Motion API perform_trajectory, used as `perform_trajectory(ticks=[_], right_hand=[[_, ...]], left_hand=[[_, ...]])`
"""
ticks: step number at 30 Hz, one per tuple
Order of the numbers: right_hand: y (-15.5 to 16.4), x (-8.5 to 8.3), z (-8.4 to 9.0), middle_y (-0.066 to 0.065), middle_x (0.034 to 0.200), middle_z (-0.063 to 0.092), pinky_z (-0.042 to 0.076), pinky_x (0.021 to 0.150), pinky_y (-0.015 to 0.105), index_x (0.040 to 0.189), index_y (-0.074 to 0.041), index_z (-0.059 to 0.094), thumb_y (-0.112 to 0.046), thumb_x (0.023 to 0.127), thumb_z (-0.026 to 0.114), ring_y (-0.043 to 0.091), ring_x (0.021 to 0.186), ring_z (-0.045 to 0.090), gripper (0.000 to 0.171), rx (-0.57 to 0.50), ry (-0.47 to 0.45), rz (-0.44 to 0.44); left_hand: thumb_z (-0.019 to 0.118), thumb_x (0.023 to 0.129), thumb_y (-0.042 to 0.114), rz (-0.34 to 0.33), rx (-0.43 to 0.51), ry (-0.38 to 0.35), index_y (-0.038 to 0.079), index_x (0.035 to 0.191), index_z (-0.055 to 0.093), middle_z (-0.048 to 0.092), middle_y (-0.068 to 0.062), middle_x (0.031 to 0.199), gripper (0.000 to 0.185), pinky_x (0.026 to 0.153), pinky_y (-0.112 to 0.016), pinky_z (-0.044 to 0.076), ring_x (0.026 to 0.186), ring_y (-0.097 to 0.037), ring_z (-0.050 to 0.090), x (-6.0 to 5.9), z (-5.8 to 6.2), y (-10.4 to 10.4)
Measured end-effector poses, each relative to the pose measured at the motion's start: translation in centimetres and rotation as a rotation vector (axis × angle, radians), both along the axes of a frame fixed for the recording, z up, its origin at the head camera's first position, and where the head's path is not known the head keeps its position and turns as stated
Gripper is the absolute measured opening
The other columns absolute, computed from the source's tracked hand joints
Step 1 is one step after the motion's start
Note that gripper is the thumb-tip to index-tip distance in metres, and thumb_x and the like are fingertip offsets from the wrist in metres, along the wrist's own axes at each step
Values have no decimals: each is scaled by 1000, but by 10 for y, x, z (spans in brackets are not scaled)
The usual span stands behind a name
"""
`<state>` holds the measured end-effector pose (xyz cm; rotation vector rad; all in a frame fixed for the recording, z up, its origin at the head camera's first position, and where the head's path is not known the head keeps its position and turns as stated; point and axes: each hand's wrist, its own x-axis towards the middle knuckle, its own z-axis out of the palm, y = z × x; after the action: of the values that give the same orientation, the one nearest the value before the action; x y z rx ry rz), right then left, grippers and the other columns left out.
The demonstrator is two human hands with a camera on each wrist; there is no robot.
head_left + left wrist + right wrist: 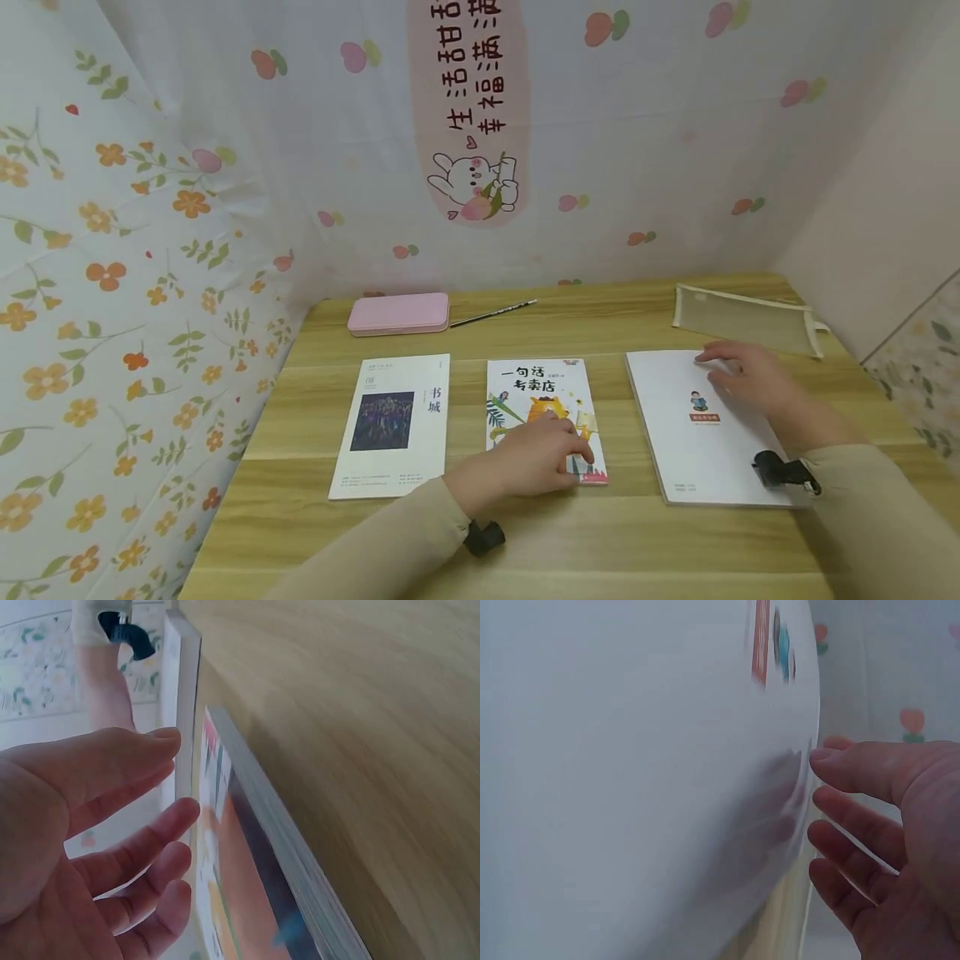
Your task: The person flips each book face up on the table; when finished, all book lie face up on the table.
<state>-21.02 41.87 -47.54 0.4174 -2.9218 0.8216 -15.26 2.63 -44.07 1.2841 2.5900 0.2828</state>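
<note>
In the head view, my left hand (534,454) is over the lower part of a picture-covered book (536,383) with a yellow animal on its cover. Seen from the left wrist, the fingers bend loosely near the cover, with nothing gripped between thumb and fingers. My right hand (746,392) is over the upper right of a white book (693,458) bearing a small printed reading figure. From the right wrist, its relaxed fingertips (826,834) are close to the white cover, and the palm is bare.
A cream book titled in Chinese (435,442) lies on the left of the wooden table (600,542). Along the back are a pink pencil case (399,312), a dark pencil (493,313) and a mesh zip pouch (742,317). Printed curtains (337,150) stand behind.
</note>
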Motion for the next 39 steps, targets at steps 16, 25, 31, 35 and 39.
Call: perform_trajectory(ticks=[16, 25, 31, 35, 39], right_hand=[[52, 6, -10, 34, 135, 58, 57, 78, 36, 123, 3, 70, 15, 83, 71, 51, 107, 65, 41, 100, 24, 37], [63, 5, -17, 22, 128, 68, 45, 79, 10, 127, -4, 69, 7, 80, 81, 32, 103, 67, 49, 152, 77, 92], [70, 2, -19, 22, 133, 65, 38, 83, 0, 128, -7, 68, 7, 79, 82, -5, 111, 57, 53, 111, 94, 151], [72, 2, -20, 19, 131, 65, 36, 84, 0, 129, -8, 67, 6, 83, 79, -23, 113, 40, 50, 59, 76, 162], [75, 1, -23, 1, 134, 60, 42, 81, 6, 127, -8, 69, 11, 83, 77, -16, 107, 48, 49, -5, 78, 185]], left_hand=[[76, 93, 34, -58, -25, -9, 38, 144, 58, 66, 15, 110, 54, 78, -15, 42, 102, -3, 53, 0, -9, 62], [74, 93, 38, -63, -92, 101, 47, 141, 58, 63, 17, 123, 52, 71, -17, 42, 109, -4, 51, 8, -19, 84], [73, 93, 40, -77, -105, 121, 51, 137, 61, 61, 21, 128, 46, 71, -17, 44, 112, -3, 51, 11, -19, 93], [71, 95, 37, -88, -102, 136, 52, 134, 63, 62, 23, 130, 43, 70, -16, 42, 109, -2, 50, 8, -20, 94], [71, 96, 33, -91, -94, 136, 51, 135, 64, 63, 24, 129, 44, 73, -16, 38, 105, -2, 50, 6, -22, 93]])
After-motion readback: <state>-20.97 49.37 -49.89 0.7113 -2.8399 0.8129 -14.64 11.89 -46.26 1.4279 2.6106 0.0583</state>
